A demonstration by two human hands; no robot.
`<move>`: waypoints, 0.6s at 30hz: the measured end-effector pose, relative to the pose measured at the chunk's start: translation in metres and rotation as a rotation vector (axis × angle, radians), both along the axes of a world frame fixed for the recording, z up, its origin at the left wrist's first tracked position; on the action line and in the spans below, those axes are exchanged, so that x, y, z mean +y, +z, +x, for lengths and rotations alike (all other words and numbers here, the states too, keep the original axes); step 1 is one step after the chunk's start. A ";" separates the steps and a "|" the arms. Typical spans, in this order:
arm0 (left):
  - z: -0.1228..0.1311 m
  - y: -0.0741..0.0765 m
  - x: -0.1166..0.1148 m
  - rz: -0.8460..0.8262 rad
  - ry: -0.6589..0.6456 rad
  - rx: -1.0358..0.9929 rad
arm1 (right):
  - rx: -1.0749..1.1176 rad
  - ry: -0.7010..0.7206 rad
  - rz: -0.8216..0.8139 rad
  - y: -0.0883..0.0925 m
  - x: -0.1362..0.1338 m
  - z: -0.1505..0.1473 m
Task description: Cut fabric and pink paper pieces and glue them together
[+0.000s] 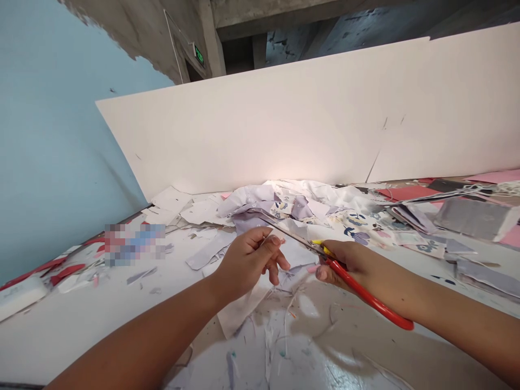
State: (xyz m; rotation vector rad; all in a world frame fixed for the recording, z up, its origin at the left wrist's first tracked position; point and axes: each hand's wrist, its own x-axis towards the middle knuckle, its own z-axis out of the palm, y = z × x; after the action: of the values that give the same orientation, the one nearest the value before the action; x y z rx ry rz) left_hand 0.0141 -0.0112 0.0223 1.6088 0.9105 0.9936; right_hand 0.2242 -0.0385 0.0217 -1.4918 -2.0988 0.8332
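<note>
My right hand is closed round red-handled scissors. Their metal blades point left and away, toward a heap of cloth. My left hand sits just left of the blades, its fingers curled in a pinch on a piece of white fabric that hangs down under the hand onto the white table. The blades pass close above the left fingertips.
A pile of white, lilac and flower-printed cloth scraps lies beyond the hands. Grey and pink pieces lie at the right. A tall white board stands at the table's back. Red scraps and thread bits litter the left side.
</note>
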 end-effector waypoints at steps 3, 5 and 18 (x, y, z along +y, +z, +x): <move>0.000 0.000 0.001 0.002 0.000 -0.004 | -0.033 -0.009 0.005 0.000 0.000 0.000; -0.001 0.000 0.001 0.000 -0.004 -0.005 | -0.063 -0.012 0.020 -0.001 0.001 -0.001; -0.002 -0.003 0.005 -0.021 -0.027 -0.005 | -0.276 -0.025 0.104 -0.001 0.006 -0.001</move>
State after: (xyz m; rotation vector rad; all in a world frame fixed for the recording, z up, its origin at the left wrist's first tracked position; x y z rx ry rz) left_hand 0.0124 -0.0066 0.0191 1.5963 0.8915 0.9660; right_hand 0.2231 -0.0324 0.0206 -1.6510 -2.2737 0.5241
